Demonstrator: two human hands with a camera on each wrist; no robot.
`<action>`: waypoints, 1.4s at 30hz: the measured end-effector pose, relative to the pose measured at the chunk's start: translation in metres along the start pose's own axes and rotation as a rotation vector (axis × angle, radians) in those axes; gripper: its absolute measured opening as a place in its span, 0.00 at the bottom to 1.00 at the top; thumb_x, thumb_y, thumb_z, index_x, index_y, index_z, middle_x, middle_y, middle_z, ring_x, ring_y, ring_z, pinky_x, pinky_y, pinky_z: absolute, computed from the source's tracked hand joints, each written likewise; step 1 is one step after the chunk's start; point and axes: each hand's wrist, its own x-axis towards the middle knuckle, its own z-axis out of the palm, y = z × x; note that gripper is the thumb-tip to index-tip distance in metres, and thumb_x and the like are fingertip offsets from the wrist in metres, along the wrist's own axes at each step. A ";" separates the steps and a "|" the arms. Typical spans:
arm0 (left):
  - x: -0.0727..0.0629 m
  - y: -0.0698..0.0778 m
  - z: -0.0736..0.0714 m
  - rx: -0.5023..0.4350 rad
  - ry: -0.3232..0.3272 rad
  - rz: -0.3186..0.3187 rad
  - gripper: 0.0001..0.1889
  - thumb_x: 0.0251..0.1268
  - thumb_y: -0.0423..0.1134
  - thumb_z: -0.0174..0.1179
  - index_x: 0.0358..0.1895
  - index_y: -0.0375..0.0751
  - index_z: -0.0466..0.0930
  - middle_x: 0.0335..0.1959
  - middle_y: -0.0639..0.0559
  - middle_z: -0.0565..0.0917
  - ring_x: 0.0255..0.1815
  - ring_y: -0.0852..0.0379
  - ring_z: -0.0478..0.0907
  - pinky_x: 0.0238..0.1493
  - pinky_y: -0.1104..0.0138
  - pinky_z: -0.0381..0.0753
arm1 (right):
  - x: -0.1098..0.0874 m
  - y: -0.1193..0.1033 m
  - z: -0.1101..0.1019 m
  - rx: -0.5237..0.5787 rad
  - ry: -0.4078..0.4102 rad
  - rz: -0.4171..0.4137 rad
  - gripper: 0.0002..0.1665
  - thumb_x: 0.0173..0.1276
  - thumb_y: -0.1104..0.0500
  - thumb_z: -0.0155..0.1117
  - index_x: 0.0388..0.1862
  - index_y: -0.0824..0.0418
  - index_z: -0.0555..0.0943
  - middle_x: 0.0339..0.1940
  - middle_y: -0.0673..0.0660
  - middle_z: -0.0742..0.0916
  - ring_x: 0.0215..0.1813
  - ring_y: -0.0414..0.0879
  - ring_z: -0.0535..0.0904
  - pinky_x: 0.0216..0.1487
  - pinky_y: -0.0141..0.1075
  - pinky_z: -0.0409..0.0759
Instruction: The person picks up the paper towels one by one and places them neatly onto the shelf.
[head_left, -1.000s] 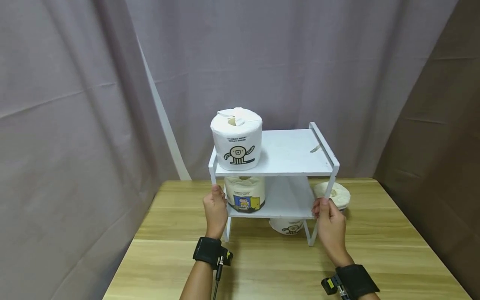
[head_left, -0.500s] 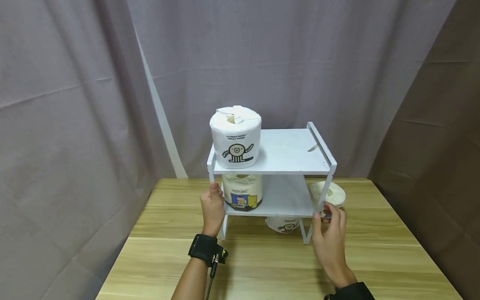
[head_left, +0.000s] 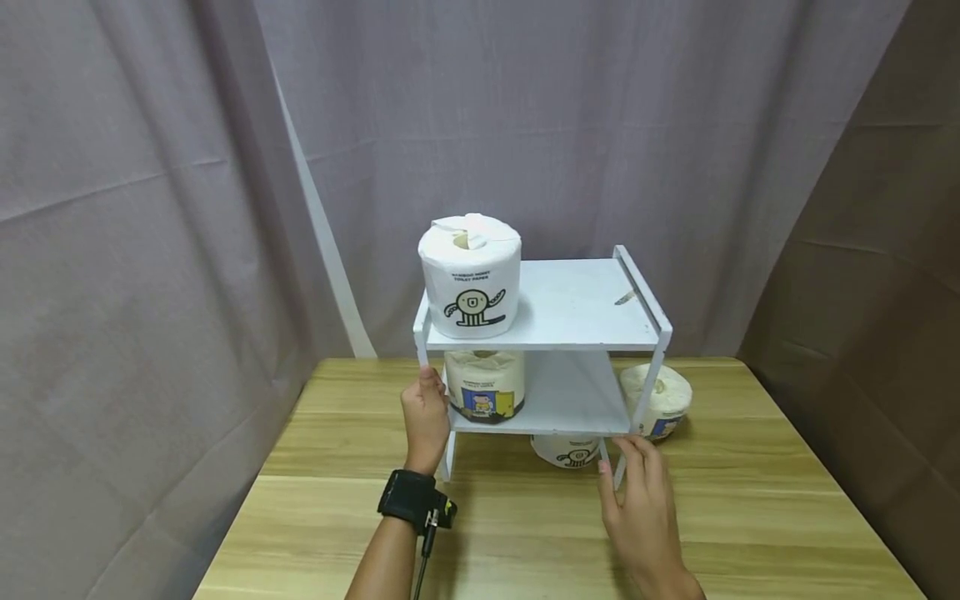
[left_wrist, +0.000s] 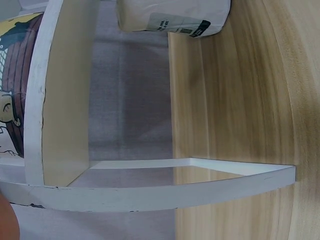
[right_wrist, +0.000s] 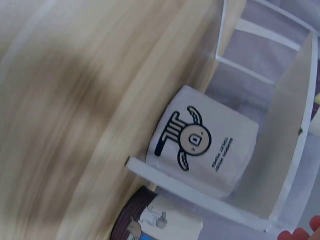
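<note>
A white two-tier shelf rack [head_left: 573, 292] stands on the wooden table. My left hand [head_left: 426, 423] grips its left front post just above the lower tier. My right hand [head_left: 641, 508] is at the right front leg, fingers extended, fingertips close to the lower tier's corner; it holds nothing. On the left of the top tier stands a white wrapped toilet roll [head_left: 471, 279]. Below it, a toilet roll with a blue and yellow picture [head_left: 483, 387] stands on the lower tier. Under that tier is another toilet roll [right_wrist: 200, 140], partly hidden by the rack in the head view.
A further toilet roll [head_left: 663, 396] stands on the table [head_left: 757, 467] just right of the rack, partly behind the right post. A grey curtain [head_left: 600, 125] hangs behind the table. The rack's legs [left_wrist: 240, 185] reach down to the tabletop.
My right hand has let go of the right front post and moved down toward the leg, its fingers straightening. The left hand keeps its grip. The whole scene has shifted slightly left in view.
</note>
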 end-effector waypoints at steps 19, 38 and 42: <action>-0.011 -0.010 -0.007 0.029 0.008 -0.035 0.38 0.83 0.65 0.43 0.18 0.38 0.66 0.13 0.64 0.65 0.14 0.68 0.61 0.19 0.74 0.59 | -0.028 -0.002 0.027 -0.056 -0.173 -0.011 0.33 0.67 0.64 0.73 0.68 0.74 0.75 0.69 0.71 0.77 0.72 0.68 0.71 0.64 0.69 0.72; -0.001 -0.002 0.000 0.012 0.007 -0.019 0.46 0.78 0.72 0.42 0.22 0.24 0.67 0.14 0.62 0.67 0.15 0.70 0.63 0.18 0.76 0.61 | -0.019 0.012 0.047 -0.185 -0.335 -0.016 0.42 0.68 0.60 0.74 0.76 0.69 0.68 0.73 0.78 0.68 0.73 0.79 0.65 0.62 0.71 0.74; 0.000 -0.002 0.000 0.007 0.003 -0.018 0.47 0.77 0.72 0.41 0.22 0.23 0.67 0.15 0.62 0.68 0.15 0.69 0.63 0.18 0.76 0.62 | -0.014 0.016 0.055 -0.202 -0.293 -0.074 0.42 0.65 0.60 0.76 0.74 0.69 0.69 0.69 0.76 0.71 0.69 0.78 0.70 0.60 0.68 0.77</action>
